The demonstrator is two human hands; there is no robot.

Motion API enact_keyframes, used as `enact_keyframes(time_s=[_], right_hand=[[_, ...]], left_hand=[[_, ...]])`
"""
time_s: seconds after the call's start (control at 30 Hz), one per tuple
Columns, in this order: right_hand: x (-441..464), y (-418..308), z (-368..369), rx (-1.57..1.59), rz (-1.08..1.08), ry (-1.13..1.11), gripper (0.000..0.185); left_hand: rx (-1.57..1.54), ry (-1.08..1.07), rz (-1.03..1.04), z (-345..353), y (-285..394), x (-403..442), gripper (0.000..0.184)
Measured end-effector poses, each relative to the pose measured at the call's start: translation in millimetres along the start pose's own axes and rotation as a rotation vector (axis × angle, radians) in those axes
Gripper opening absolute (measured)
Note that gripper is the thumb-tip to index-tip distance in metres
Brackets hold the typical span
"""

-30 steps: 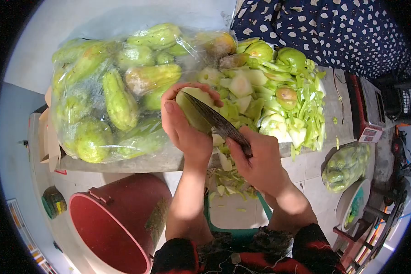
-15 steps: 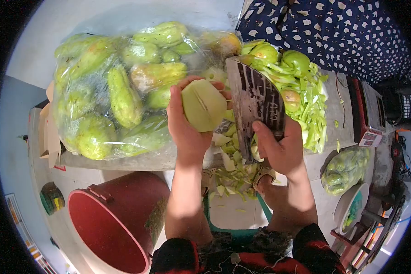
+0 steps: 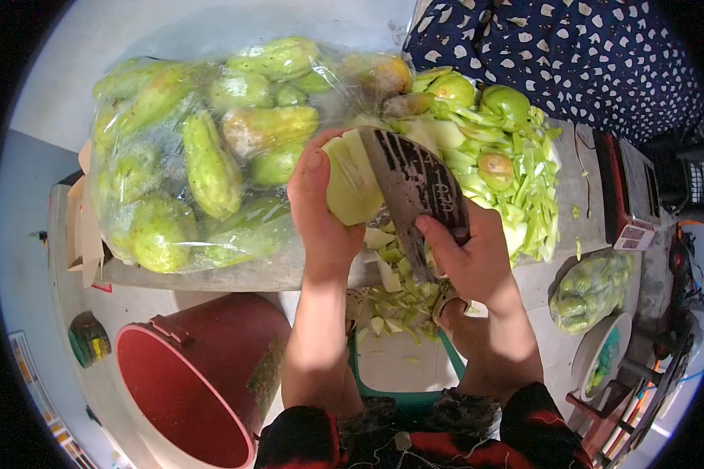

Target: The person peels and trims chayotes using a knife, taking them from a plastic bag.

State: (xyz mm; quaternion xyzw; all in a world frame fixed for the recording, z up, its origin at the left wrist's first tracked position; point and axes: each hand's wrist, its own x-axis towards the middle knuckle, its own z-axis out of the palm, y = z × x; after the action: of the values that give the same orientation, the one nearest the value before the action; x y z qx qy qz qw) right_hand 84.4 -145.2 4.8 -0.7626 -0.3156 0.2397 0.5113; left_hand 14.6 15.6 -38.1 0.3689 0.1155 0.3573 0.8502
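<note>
My left hand (image 3: pixel 319 207) is wrapped round a peeled green mango (image 3: pixel 348 184), pale green with a cut line down its face. In my right hand (image 3: pixel 477 254) is a broad cleaver (image 3: pixel 418 184) with a dark, worn blade, its edge against the mango's right side. Behind my left hand lies a large clear plastic bag (image 3: pixel 145 168) full of unpeeled green mangoes (image 3: pixel 213 168). A heap of green peels and slices (image 3: pixel 528 176) lies to the right of the cleaver.
Below the stone ledge (image 3: pixel 242 279), a big red bucket (image 3: pixel 203 383) lies tilted at the left. Scraps (image 3: pixel 403 313) litter the floor between my feet. At the right are another bag of green fruit (image 3: pixel 594 289) and a white basin (image 3: pixel 602 356). Dark patterned cloth (image 3: pixel 555 55) hangs at the back right.
The cleaver has moved left from beside the mango onto its right side, and my right hand has come with it. My left hand has turned the mango slightly.
</note>
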Motion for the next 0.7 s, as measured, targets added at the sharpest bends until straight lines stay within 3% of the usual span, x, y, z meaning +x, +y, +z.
enact_keyframes(time_s=[0.17, 0.23, 0.3, 0.43, 0.53, 0.6, 0.7], right_hand=[[-0.6, -4.3, -0.2, -0.045, 0.02, 0.064, 0.025], [0.2, -4.2, -0.7, -0.077, 0.039, 0.064, 0.024], [3.2, 0.4, -1.9, -0.178, -0.086, 0.127, 0.023], [0.8, 0.2, -2.5, -0.194, -0.024, 0.2, 0.02], [-1.3, 0.3, -11.9, -0.045, 0.0, 0.16, 0.019], [-2.6, -4.9, -18.1, 0.177, 0.214, -0.125, 0.02], [0.7, 10.1, -11.2, 0.209, 0.097, -0.216, 0.023]], left_hand=[[-0.059, 0.121, -0.009, 16.1, 5.3, -0.9, 0.048], [-0.05, 0.091, -0.019, 11.9, 5.5, 0.1, 0.049], [-0.04, 0.062, -0.029, 10.6, 5.2, 0.8, 0.049], [-0.108, 0.094, -0.147, 9.6, 3.6, 4.1, 0.052], [-0.191, 0.14, -0.178, 6.6, 9.4, 3.9, 0.053], [-0.195, 0.136, -0.18, 3.1, 11.8, 5.1, 0.053], [-0.052, 0.016, -0.134, -0.4, 8.0, 6.4, 0.052]])
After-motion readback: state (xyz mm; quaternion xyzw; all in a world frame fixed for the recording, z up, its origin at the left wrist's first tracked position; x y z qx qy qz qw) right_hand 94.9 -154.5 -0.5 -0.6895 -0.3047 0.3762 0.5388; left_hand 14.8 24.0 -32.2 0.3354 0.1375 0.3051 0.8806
